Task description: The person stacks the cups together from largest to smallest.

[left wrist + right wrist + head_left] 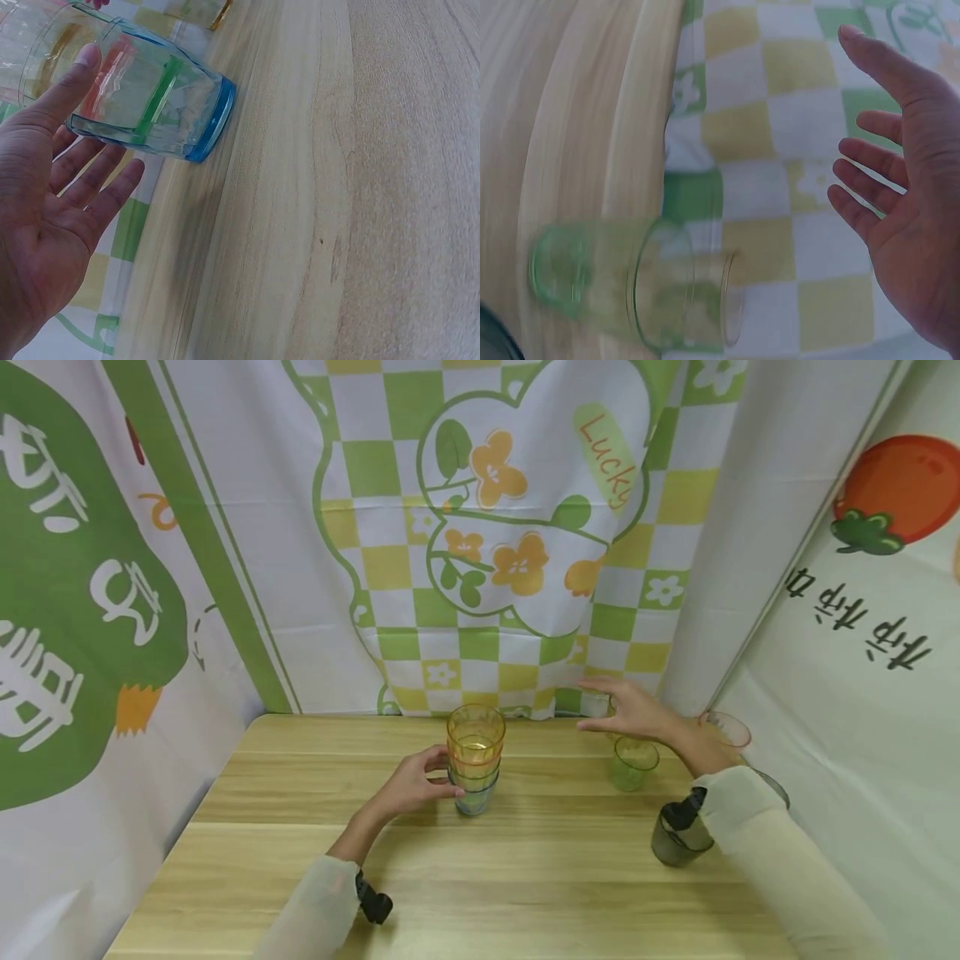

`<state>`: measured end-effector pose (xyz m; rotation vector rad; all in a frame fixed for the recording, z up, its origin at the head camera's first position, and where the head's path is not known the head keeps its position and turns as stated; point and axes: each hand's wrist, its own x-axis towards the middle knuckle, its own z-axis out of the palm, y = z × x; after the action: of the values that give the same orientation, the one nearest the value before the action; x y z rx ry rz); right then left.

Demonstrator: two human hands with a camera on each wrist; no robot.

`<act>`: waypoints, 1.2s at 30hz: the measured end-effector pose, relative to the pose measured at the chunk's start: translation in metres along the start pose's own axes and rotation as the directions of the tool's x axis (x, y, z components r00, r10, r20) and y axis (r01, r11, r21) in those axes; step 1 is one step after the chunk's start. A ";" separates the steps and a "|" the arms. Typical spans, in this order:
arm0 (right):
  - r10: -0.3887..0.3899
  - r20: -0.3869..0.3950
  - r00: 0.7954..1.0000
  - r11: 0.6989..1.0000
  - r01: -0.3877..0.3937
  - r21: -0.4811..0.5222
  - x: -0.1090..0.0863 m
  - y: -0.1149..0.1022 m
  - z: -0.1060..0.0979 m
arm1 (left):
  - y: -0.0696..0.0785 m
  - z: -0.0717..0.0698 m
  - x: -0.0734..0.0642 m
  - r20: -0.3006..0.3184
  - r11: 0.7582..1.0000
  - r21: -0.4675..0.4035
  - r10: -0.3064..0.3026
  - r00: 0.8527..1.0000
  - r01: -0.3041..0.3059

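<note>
"Your hands?"
"Left hand (416, 785) curled round the cup stack (476, 760), toward the wooden table's (300, 827) far edge; right hand (633, 714) spread, empty."
"Hidden?"
"My sleeve (780, 852) partly covers a grey cup (671, 847) toward the right edge; checked cloth (510, 527) hangs behind."

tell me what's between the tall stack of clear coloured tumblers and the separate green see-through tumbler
Just bare, pale wooden tabletop lies between the stack and the green tumbler, in the head view.

Wood-grain table (525, 893) — checked green-and-yellow cloth (517, 527) behind, printed white hanging (847, 702) rightward.
</note>
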<state>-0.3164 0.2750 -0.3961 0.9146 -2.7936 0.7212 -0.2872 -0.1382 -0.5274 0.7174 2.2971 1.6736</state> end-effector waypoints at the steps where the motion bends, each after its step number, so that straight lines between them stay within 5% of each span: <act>1: 0.007 0.006 1.000 1.000 -0.007 -0.001 -0.001 0.004 -0.003 | 0.000 0.000 0.000 0.000 1.000 0.000 -0.001 1.000 0.001; 11: 0.130 0.033 0.991 0.990 -0.128 -0.059 -0.007 0.048 -0.011 | 0.000 0.000 0.001 0.001 1.000 -0.019 0.004 1.000 -0.004; 36: 0.135 -0.007 0.991 0.991 -0.135 -0.025 -0.012 0.111 0.007 | 0.002 -0.001 0.000 0.005 0.999 -0.024 -0.023 1.000 0.023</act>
<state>-0.3714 0.3561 -0.4497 0.7235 -2.8748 0.7031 -0.2876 -0.1389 -0.5254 0.6868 2.2692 1.6843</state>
